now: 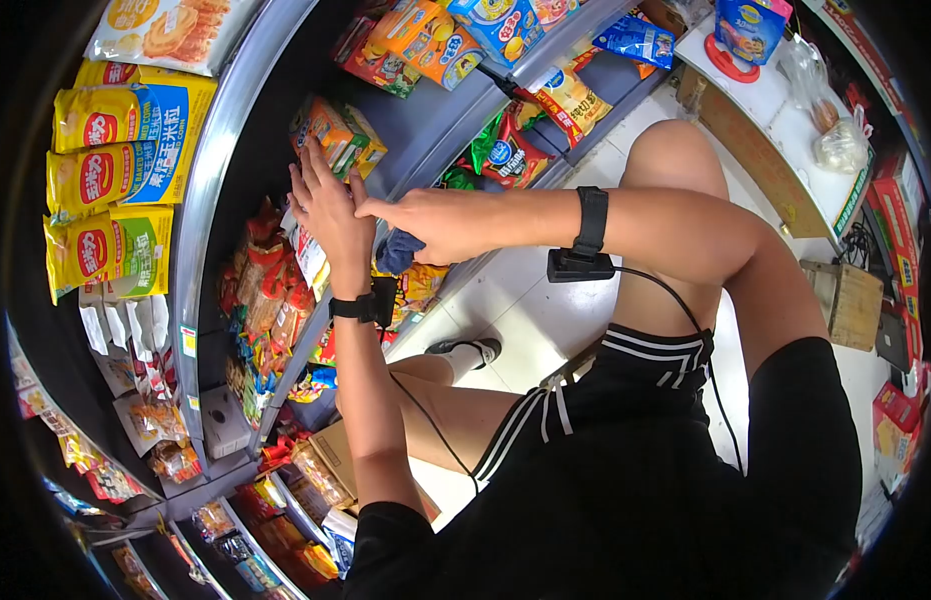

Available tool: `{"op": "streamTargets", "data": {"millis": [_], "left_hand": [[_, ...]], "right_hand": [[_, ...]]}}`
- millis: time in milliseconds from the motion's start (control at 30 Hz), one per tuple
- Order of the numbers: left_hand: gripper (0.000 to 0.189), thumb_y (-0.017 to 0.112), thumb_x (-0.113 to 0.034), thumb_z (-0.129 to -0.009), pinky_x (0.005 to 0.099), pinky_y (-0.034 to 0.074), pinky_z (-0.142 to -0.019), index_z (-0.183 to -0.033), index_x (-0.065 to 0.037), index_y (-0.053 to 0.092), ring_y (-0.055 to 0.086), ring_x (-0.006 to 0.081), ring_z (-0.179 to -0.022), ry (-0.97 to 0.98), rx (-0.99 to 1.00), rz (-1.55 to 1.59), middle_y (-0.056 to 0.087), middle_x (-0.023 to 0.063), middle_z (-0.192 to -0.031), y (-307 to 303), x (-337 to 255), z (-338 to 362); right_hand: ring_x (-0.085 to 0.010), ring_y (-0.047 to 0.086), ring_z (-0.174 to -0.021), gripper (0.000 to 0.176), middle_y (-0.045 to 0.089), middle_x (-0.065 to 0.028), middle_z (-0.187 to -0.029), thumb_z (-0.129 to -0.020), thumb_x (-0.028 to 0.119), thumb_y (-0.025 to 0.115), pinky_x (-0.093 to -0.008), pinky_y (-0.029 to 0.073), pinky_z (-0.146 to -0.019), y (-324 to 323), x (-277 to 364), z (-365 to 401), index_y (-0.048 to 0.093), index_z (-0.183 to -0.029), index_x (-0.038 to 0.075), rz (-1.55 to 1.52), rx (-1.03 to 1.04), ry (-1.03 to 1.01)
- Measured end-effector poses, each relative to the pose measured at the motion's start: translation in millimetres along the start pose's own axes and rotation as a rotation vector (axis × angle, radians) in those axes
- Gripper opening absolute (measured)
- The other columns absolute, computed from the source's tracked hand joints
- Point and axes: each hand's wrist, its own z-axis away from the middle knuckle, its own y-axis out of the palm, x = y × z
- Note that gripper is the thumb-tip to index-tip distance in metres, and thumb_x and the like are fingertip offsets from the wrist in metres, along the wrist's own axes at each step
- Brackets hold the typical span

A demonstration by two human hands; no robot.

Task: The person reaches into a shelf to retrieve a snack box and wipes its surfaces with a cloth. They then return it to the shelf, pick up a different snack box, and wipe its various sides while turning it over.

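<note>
My left hand (330,205) reaches over the shelf with its fingers stretched out and apart, the fingertips overlapping an orange-and-green box (347,140). Crossing from the right, my right hand (430,225) is closed on a dark blue cloth (398,250) that hangs below its fingers. Its extended finger meets the edge of my left hand near the thumb. Under my left hand, red and brown snack packets (275,300) lie along the dark shelf.
Yellow corn snack bags (95,175) hang on the upper shelf at left. Further boxes (425,45) and chip bags (570,100) stand at the top. A white counter (710,75) is at right. Cables run from straps on both wrists.
</note>
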Motion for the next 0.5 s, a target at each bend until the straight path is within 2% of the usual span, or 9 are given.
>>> {"op": "streamTargets", "data": {"millis": [67, 100, 167, 200, 267, 300, 367, 400, 500], "left_hand": [[0.077, 0.072, -0.028, -0.104, 0.0651, 0.037, -0.126, -0.171, -0.005, 0.044, 0.047, 0.0484, -0.159, 0.017, -0.032, 0.037, 0.054, 0.0211, -0.17, 3.1, -1.3, -1.2], [0.077, 0.072, -0.028, -0.104, 0.0651, 0.037, -0.126, -0.171, -0.005, 0.044, 0.047, 0.0484, -0.159, 0.016, -0.033, 0.037, 0.054, 0.0211, -0.17, -1.3, -5.6, -3.4], [0.057, 0.074, -0.026, -0.102, 0.0608, 0.044, -0.119, -0.153, -0.004, 0.06, 0.055, 0.046, -0.149, -0.14, 0.108, 0.016, 0.062, 0.0203, -0.159, -14.3, -18.4, -8.1], [0.057, 0.074, -0.026, -0.102, 0.0608, 0.044, -0.119, -0.153, -0.004, 0.06, 0.055, 0.046, -0.149, -0.138, 0.108, 0.019, 0.062, 0.0203, -0.159, -14.7, -20.3, -6.4], [0.038, 0.074, -0.019, -0.1, 0.0548, 0.053, -0.104, -0.133, -0.003, 0.069, 0.068, 0.0434, -0.127, -0.059, 0.109, 0.026, 0.073, 0.0214, -0.136, -16.3, -22.5, -3.4], [0.038, 0.074, -0.019, -0.1, 0.0548, 0.053, -0.104, -0.133, -0.003, 0.069, 0.068, 0.0434, -0.127, -0.056, 0.111, 0.026, 0.073, 0.0214, -0.136, -12.5, -17.8, -3.0], [0.03, 0.072, -0.013, -0.099, 0.0517, 0.059, -0.092, -0.128, -0.003, 0.072, 0.075, 0.044, -0.11, -0.068, 0.37, 0.419, 0.078, 0.0234, -0.119, 5.5, -0.7, 3.3], [0.029, 0.067, -0.007, -0.101, 0.0515, 0.06, -0.088, -0.129, -0.002, 0.073, 0.077, 0.0466, -0.102, -0.026, 0.296, 0.431, 0.079, 0.0257, -0.111, 17.2, 1.8, 10.4], [0.033, 0.063, -0.006, -0.103, 0.0535, 0.06, -0.096, -0.134, -0.002, 0.072, 0.076, 0.0478, -0.112, -0.001, 0.311, 0.439, 0.078, 0.026, -0.122, 37.1, 15.9, 12.4]], "right_hand": [[-0.048, 0.077, -0.105, 0.067, 0.078, -0.0242, -0.101, -0.087, -0.004, 0.081, -0.0556, 0.058, -0.089, -2.6, 1.7, -1.3, 0.049, -0.145, 0.004, -0.068, 0.044, -0.019], [-0.048, 0.077, -0.105, 0.067, 0.078, -0.0242, -0.101, -0.087, -0.004, 0.081, -0.0556, 0.058, -0.089, -2.9, 1.1, -2.2, 0.049, -0.145, 0.004, -0.066, 0.044, -0.019], [-0.0476, 0.076, -0.105, 0.063, 0.077, -0.0244, -0.102, -0.086, -0.003, 0.082, -0.0555, 0.058, -0.088, -2.3, -1.1, -3.1, 0.05, -0.141, 0.003, -0.043, 0.108, -0.112], [-0.0476, 0.076, -0.105, 0.063, 0.077, -0.0244, -0.102, -0.086, -0.003, 0.082, -0.0555, 0.058, -0.088, -2.8, -1.7, -2.9, 0.05, -0.141, 0.003, -0.042, 0.107, -0.11], [-0.0481, 0.076, -0.104, 0.061, 0.077, -0.0239, -0.1, -0.085, -0.003, 0.083, -0.056, 0.057, -0.088, -2.3, -2.1, -1.9, 0.051, -0.137, 0.003, -0.059, 0.168, -0.072], [-0.0481, 0.076, -0.104, 0.061, 0.077, -0.0239, -0.1, -0.085, -0.003, 0.083, -0.056, 0.057, -0.088, -3.8, -0.1, -0.8, 0.051, -0.137, 0.003, -0.06, 0.166, -0.07], [-0.0486, 0.075, -0.106, 0.06, 0.076, -0.0248, -0.101, -0.085, -0.003, 0.082, -0.0562, 0.057, -0.09, -8.3, 5.2, 1.3, 0.051, -0.135, 0.003, 0.039, 0.246, -0.007], [-0.0486, 0.075, -0.106, 0.06, 0.076, -0.0248, -0.101, -0.085, -0.003, 0.082, -0.0562, 0.057, -0.09, -6.3, 2.9, 1.5, 0.051, -0.135, 0.003, 0.039, 0.246, -0.008], [-0.0493, 0.074, -0.109, 0.059, 0.075, -0.0267, -0.105, -0.085, -0.004, 0.081, -0.0567, 0.056, -0.09, -1.2, -3.3, 1.9, 0.052, -0.136, 0.003, 0.026, 0.238, -0.041]]}}
